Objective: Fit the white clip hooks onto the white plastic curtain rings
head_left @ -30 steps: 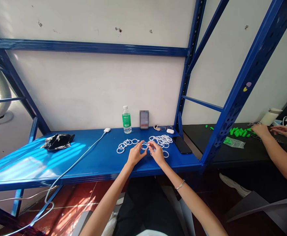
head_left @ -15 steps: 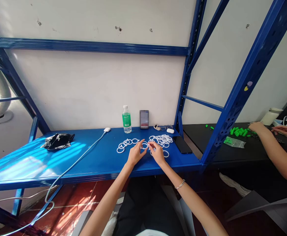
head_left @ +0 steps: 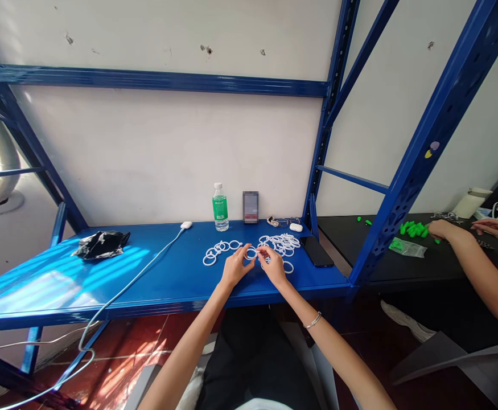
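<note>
Between my two hands, just above the blue table, is a white ring [head_left: 251,249]. My left hand [head_left: 235,266] pinches its left side with thumb and fingers. On the ring's right side, the fingertips of my right hand [head_left: 271,265] are closed. A short row of white rings [head_left: 222,247] lies to the left of my left hand. Behind and right of my right hand spreads a heap of white rings [head_left: 285,244]. One more loose ring [head_left: 288,267] rests right beside my right hand, which partly hides what lies under it.
At the back stand a water bottle [head_left: 220,208] and a small screen [head_left: 251,207]. A phone [head_left: 317,251] lies at right, a black bag [head_left: 102,245] and a white cable [head_left: 140,274] at left. Beyond the blue post, a co-worker's hand [head_left: 441,229] is among green pieces [head_left: 414,229].
My hands and the ring keep almost the same position. The co-worker's nearer hand has shifted slightly left, towards the green pieces.
</note>
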Demonstrator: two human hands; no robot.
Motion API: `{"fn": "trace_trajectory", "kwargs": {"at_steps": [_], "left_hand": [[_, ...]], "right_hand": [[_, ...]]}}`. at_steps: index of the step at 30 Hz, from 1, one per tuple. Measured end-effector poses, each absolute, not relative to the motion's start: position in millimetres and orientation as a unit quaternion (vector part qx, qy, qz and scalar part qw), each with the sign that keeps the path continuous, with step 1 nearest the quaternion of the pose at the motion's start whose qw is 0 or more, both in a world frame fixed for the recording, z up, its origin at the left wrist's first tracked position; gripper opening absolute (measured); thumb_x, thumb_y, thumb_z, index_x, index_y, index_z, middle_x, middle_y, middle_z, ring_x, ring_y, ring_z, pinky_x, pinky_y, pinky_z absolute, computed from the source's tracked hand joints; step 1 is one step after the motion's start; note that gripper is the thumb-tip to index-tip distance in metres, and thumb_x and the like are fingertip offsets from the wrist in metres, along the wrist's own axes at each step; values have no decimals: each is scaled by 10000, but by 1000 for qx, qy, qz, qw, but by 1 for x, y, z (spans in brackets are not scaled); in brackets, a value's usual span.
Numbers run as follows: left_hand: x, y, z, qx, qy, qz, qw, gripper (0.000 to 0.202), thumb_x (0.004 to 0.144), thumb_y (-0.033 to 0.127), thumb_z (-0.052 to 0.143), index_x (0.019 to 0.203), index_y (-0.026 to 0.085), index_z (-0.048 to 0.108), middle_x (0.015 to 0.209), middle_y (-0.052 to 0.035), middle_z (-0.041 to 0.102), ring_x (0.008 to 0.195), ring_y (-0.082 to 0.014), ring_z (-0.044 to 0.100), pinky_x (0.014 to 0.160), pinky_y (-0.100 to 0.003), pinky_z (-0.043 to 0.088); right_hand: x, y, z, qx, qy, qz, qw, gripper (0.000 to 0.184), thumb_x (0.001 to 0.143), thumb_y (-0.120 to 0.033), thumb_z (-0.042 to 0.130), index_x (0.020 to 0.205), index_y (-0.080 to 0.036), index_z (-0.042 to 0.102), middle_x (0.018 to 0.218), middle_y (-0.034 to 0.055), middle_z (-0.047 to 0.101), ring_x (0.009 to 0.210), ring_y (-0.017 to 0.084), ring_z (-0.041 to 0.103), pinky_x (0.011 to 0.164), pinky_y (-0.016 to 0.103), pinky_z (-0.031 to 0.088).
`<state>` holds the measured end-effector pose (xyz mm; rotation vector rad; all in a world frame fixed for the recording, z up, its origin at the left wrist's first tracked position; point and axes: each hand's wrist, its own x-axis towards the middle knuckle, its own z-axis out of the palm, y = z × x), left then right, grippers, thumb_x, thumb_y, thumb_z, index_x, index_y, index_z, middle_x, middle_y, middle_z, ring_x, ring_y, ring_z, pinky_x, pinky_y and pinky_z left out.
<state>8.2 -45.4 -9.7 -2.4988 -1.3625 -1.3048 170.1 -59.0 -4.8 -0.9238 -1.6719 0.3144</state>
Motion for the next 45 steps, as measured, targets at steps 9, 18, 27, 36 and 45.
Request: {"fn": "trace_trajectory", "kwargs": {"at_steps": [9,18,27,36,45], "left_hand": [[7,-43,-12,-797,-437,-417,9,387,885,347,547,1239,190,548,830,-31,652,551,-96,556,517,-192,421],[8,-43,-13,-792,-441,-422,15,382,862,331,578,1211,178,577,805,-28,660,566,-105,577,532,-192,434],[8,-44,-12,-790,-443,-423,15,372,859,340,570,1197,185,579,801,-28,669,551,-102,578,527,-196,432],[9,-45,-10,-788,-444,-426,15,365,839,323,573,1176,185,582,784,-15,660,538,-100,580,522,-195,430],[9,-48,-6,-788,-446,-423,-21,404,856,322,542,1240,198,532,825,-8,643,550,-90,568,536,-192,439]], "right_hand": [[170,-60,-4,-395,-712,133,564,168,910,-298,509,959,-212,645,913,71,705,780,203,672,709,320,566],[170,-60,-4,-395,-715,131,562,183,915,-281,498,985,-196,644,938,74,706,793,198,670,706,310,558],[170,-59,-5,-391,-723,128,554,195,919,-273,483,1006,-207,645,954,73,703,804,201,667,709,316,561],[170,-59,-5,-396,-726,112,551,168,912,-257,482,968,-210,634,916,68,693,777,201,664,699,319,558],[169,-59,-8,-393,-731,87,551,149,904,-227,495,951,-204,635,888,72,683,754,203,656,693,330,553]]}}
